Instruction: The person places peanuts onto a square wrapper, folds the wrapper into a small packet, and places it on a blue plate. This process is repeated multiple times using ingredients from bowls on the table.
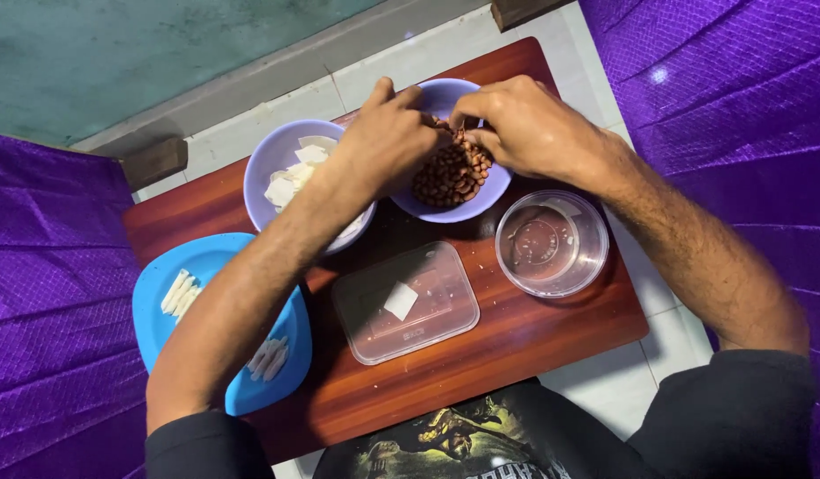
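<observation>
Both my hands meet over a lilac bowl (481,200) heaped with brown peanuts (450,173) at the far middle of a small wooden table (507,350). My left hand (388,137) has its fingers curled at the bowl's left side, touching the peanuts. My right hand (525,124) pinches some peanuts between thumb and fingers above the bowl. Whether the left hand grips any I cannot tell.
A second lilac bowl (272,164) with white square wrappers sits to the left. A blue plate (175,266) holds rolled white pieces. A clear rectangular tub (405,302) holds one white square, and a clear round tub (552,244) stands right. Purple cloth flanks both sides.
</observation>
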